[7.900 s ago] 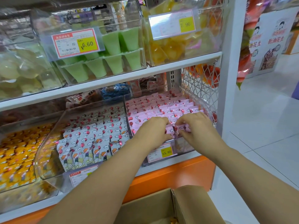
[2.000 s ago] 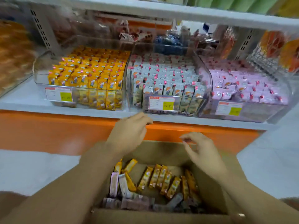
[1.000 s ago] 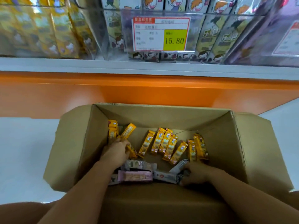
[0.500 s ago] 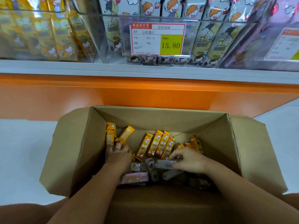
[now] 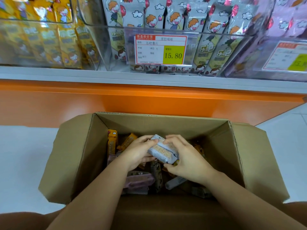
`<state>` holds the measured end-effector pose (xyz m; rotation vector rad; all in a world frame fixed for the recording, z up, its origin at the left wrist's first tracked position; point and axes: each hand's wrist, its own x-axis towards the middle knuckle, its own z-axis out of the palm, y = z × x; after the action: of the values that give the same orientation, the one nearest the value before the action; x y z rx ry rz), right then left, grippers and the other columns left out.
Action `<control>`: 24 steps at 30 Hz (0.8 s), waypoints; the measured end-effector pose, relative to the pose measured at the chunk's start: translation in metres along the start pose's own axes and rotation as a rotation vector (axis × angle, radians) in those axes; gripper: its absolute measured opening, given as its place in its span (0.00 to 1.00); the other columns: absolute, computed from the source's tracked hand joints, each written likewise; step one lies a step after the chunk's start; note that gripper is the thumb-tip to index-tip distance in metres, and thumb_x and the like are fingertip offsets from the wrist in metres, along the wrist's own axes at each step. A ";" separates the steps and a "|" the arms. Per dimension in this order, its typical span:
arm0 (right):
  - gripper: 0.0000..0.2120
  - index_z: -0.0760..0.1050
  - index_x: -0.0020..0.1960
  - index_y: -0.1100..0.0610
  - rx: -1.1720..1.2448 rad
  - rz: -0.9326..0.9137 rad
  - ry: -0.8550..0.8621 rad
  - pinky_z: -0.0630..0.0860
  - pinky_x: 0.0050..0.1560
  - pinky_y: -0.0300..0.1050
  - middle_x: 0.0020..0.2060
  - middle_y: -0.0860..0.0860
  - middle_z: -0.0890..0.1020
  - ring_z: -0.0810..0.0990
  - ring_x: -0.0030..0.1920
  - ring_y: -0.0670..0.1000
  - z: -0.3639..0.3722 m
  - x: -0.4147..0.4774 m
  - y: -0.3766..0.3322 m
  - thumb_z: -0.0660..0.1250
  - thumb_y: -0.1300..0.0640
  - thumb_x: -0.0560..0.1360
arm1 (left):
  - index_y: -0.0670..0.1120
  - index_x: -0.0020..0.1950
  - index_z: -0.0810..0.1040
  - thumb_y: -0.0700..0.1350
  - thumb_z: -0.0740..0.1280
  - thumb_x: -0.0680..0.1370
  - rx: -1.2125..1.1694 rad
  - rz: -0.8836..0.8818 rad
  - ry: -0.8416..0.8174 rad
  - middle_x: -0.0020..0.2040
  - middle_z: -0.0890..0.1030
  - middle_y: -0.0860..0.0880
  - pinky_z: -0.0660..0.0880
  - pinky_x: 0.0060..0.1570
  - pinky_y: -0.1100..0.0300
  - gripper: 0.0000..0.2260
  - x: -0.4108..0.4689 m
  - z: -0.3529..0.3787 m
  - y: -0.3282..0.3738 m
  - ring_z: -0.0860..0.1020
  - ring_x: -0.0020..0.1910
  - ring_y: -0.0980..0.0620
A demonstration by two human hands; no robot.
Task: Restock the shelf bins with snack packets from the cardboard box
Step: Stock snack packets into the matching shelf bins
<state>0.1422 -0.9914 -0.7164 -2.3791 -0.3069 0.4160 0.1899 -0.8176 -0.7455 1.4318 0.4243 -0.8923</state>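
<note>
Grey packets (image 5: 162, 151) sit gripped between left hand (image 5: 138, 152) and right hand (image 5: 186, 161).

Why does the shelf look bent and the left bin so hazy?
Head view: the wide-angle lens slightly bows the shelf edge; glare on the clear left bin hazes its yellow packets; the price tag reads sharp; the cardboard box is dim inside.
</note>
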 end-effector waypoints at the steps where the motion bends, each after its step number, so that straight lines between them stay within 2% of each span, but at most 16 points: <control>1: 0.31 0.64 0.66 0.46 0.032 0.021 0.002 0.72 0.61 0.36 0.64 0.40 0.64 0.68 0.62 0.39 -0.002 0.000 0.000 0.75 0.49 0.68 | 0.51 0.58 0.76 0.46 0.65 0.79 -0.021 0.010 0.022 0.50 0.83 0.46 0.79 0.42 0.61 0.08 0.000 -0.002 0.002 0.82 0.48 0.50; 3: 0.37 0.62 0.69 0.44 0.161 0.117 0.023 0.69 0.63 0.37 0.65 0.39 0.65 0.66 0.64 0.38 -0.007 0.001 0.000 0.76 0.44 0.65 | 0.53 0.57 0.76 0.45 0.65 0.79 -0.033 0.031 0.054 0.50 0.84 0.46 0.79 0.45 0.59 0.08 0.001 -0.008 0.006 0.82 0.49 0.50; 5: 0.39 0.59 0.72 0.43 0.398 0.287 -0.018 0.71 0.59 0.37 0.65 0.41 0.66 0.68 0.63 0.41 -0.013 0.004 -0.005 0.73 0.40 0.66 | 0.53 0.59 0.76 0.45 0.64 0.80 -0.011 0.064 0.047 0.50 0.84 0.46 0.79 0.46 0.59 0.09 0.000 -0.012 0.010 0.82 0.49 0.50; 7: 0.33 0.60 0.72 0.45 0.620 0.440 -0.115 0.77 0.52 0.37 0.63 0.45 0.70 0.74 0.58 0.44 -0.017 0.008 -0.009 0.68 0.42 0.71 | 0.52 0.60 0.75 0.45 0.64 0.80 0.007 0.094 0.022 0.51 0.83 0.46 0.78 0.45 0.59 0.10 -0.004 -0.011 0.016 0.82 0.49 0.50; 9: 0.25 0.66 0.69 0.49 0.685 0.492 -0.141 0.80 0.48 0.39 0.59 0.48 0.75 0.78 0.54 0.45 -0.022 0.008 -0.012 0.67 0.48 0.75 | 0.52 0.62 0.75 0.45 0.64 0.80 0.039 0.125 0.004 0.52 0.83 0.46 0.78 0.50 0.57 0.11 -0.009 -0.006 0.023 0.82 0.51 0.50; 11: 0.18 0.71 0.64 0.50 0.695 0.476 -0.086 0.79 0.44 0.37 0.56 0.49 0.78 0.80 0.51 0.45 -0.029 0.006 -0.015 0.69 0.53 0.75 | 0.51 0.65 0.73 0.45 0.63 0.80 0.098 0.162 -0.007 0.54 0.82 0.47 0.78 0.53 0.56 0.13 -0.018 -0.001 0.032 0.81 0.53 0.51; 13: 0.17 0.73 0.61 0.51 0.730 0.455 -0.032 0.77 0.43 0.37 0.54 0.50 0.80 0.81 0.50 0.46 -0.040 0.002 -0.019 0.70 0.56 0.74 | 0.51 0.67 0.71 0.45 0.64 0.80 0.136 0.219 -0.033 0.56 0.81 0.48 0.79 0.51 0.57 0.16 -0.030 0.004 0.042 0.81 0.53 0.52; 16: 0.15 0.74 0.58 0.51 0.723 0.382 0.015 0.79 0.49 0.46 0.52 0.50 0.81 0.82 0.50 0.50 -0.064 -0.008 -0.035 0.71 0.58 0.72 | 0.53 0.67 0.67 0.43 0.67 0.77 0.096 0.317 -0.073 0.58 0.76 0.51 0.80 0.48 0.59 0.20 -0.056 0.010 0.063 0.82 0.50 0.54; 20: 0.16 0.74 0.54 0.51 0.664 0.233 0.093 0.77 0.52 0.50 0.49 0.50 0.82 0.80 0.49 0.52 -0.101 -0.026 -0.061 0.74 0.60 0.70 | 0.54 0.69 0.66 0.42 0.72 0.72 0.097 0.417 -0.101 0.57 0.76 0.54 0.76 0.59 0.51 0.29 -0.098 0.019 0.093 0.81 0.53 0.53; 22: 0.17 0.75 0.54 0.51 0.605 0.157 0.106 0.76 0.52 0.51 0.48 0.51 0.81 0.79 0.49 0.55 -0.120 -0.039 -0.075 0.74 0.61 0.69 | 0.52 0.68 0.67 0.42 0.72 0.70 0.109 0.471 -0.097 0.55 0.77 0.54 0.74 0.62 0.50 0.29 -0.121 0.025 0.106 0.80 0.53 0.53; 24: 0.17 0.75 0.51 0.49 0.505 0.073 0.134 0.77 0.50 0.48 0.48 0.52 0.81 0.79 0.48 0.53 -0.137 -0.053 -0.085 0.75 0.63 0.68 | 0.52 0.66 0.69 0.41 0.71 0.71 0.149 0.515 -0.077 0.52 0.78 0.54 0.75 0.58 0.54 0.24 -0.143 0.029 0.114 0.80 0.51 0.54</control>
<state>0.1361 -1.0280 -0.5507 -1.9138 -0.0422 0.3199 0.1776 -0.8181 -0.5602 1.5390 -0.0761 -0.5634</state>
